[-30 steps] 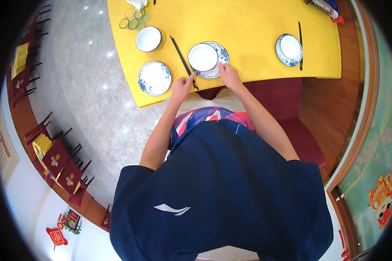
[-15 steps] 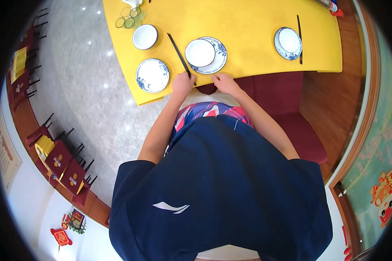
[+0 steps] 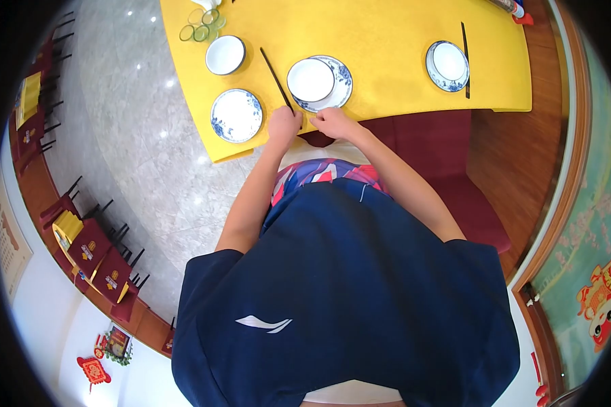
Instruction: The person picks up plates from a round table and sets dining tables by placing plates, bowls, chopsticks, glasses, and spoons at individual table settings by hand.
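Note:
My left hand is closed at the table's front edge, around the near end of a pair of black chopsticks. The chopsticks slant away to the left across the yellow cloth. Just right of it, my right hand has its fingers curled together, with their tips pointing at the left hand; whatever they may hold is hidden. Beyond both hands, a white bowl rests off-centre on a blue-patterned plate. Left of the chopsticks lies a second patterned plate, with another white bowl behind it.
Several glasses stand at the back left of the yellow-covered table. On the right are a bowl-and-plate set and other chopsticks. A dark red chair stands against the front edge, right of my body.
My right hand has moved left, closer to my left hand. The chopsticks' near end no longer shows past my left hand. The bowls and plates stay in place on the table.

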A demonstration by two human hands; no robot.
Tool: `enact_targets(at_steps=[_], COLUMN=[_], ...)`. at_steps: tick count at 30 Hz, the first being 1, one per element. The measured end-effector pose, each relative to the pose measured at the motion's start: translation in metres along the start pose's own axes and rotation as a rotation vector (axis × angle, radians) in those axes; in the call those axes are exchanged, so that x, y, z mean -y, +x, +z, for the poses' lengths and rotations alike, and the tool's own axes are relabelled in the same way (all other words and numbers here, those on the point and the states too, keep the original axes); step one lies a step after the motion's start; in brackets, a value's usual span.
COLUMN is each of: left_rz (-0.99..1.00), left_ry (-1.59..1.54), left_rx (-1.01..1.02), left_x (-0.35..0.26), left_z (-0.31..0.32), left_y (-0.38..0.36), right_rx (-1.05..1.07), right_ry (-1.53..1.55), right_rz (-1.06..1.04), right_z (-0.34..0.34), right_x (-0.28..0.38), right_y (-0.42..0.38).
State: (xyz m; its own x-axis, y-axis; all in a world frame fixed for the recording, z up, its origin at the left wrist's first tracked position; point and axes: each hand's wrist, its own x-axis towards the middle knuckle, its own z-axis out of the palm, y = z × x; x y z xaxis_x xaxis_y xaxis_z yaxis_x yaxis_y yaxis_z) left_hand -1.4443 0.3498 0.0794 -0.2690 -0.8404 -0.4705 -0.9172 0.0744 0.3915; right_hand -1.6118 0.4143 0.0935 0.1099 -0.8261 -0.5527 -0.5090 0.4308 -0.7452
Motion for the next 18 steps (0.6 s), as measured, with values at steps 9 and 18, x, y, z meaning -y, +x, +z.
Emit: enact_targets(at_steps=[9, 18], left_rz=[0.004, 0.304], left_ry=[-0.489, -0.691], left_rx=[0.247, 0.729], left_x=[0.011, -0.056], left_z=[-0.07, -0.117], left_y=[-0.038, -0.071], right_rx=[0.037, -0.404], right_ry=[0.037, 1.049], right_rz=[0.021, -0.014], right_z=[-0.031, -0.104], right_x=[0.025, 0.051], right_y=[-0.033, -0.038])
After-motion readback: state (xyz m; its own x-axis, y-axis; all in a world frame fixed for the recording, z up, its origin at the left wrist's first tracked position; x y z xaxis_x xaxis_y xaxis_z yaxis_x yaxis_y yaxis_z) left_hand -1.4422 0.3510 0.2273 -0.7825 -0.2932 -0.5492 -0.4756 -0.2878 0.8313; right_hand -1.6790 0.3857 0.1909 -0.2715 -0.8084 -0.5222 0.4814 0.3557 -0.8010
